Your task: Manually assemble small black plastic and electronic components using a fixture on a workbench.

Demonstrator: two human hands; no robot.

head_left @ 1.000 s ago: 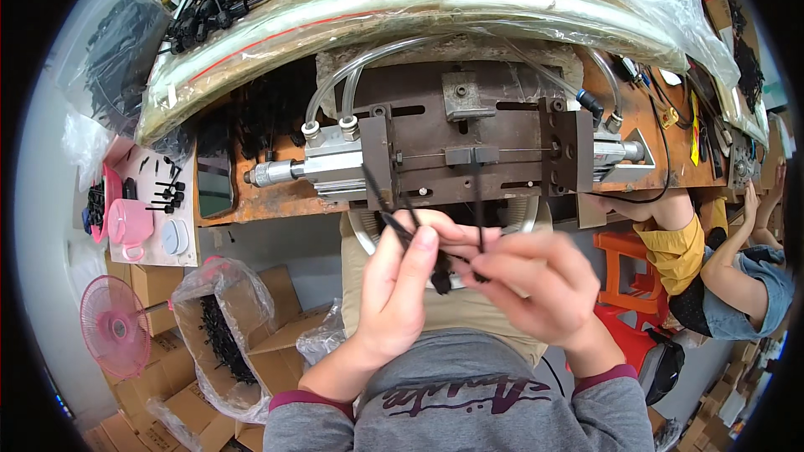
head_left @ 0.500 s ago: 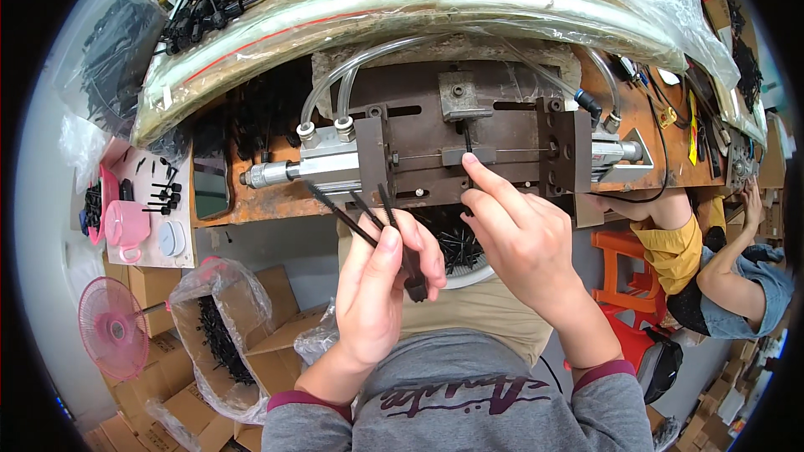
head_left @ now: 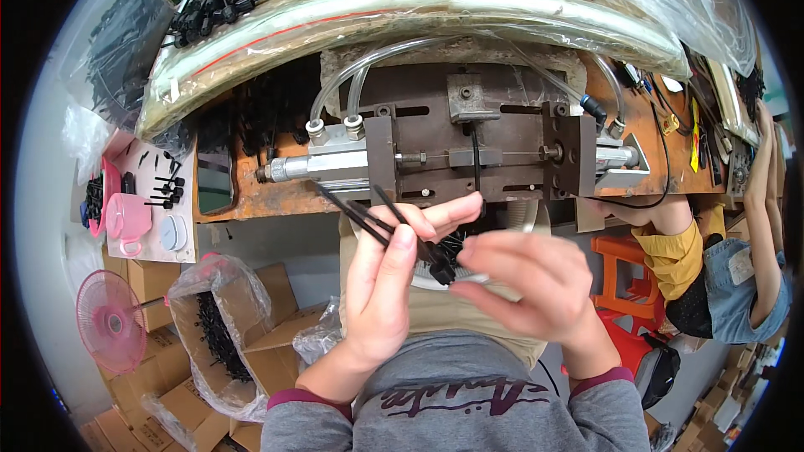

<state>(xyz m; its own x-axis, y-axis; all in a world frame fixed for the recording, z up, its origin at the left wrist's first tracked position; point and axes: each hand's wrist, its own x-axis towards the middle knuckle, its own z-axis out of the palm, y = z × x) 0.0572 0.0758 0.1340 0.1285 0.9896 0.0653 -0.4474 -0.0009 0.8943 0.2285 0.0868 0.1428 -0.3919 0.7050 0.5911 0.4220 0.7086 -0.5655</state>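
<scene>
My left hand (head_left: 385,276) is closed round several black plastic ties (head_left: 356,216) that look like cable ties with bulky heads (head_left: 441,270). Its index finger stretches towards the lower end of another black tie (head_left: 476,169), which stands lengthwise in the small metal block (head_left: 459,157) of a brown clamping fixture (head_left: 511,182). Whether that finger touches the tie I cannot tell. My right hand (head_left: 532,285) is beside the bulky heads, slightly blurred, its thumb and fingers apart with nothing visible between them.
Air cylinders (head_left: 328,169) with clear hoses (head_left: 368,54) flank the fixture. A basin (head_left: 481,280) of black ties sits below my hands. More ties (head_left: 209,21) lie on the plastic-wrapped shelf (head_left: 402,18). At right, another person's arm (head_left: 758,192) reaches to the bench; a pink fan (head_left: 111,322) stands left.
My right hand has left the fixture and moved down towards the heads in my left hand. My left hand has shifted right, index finger extended. The cylinder rods reach further inward.
</scene>
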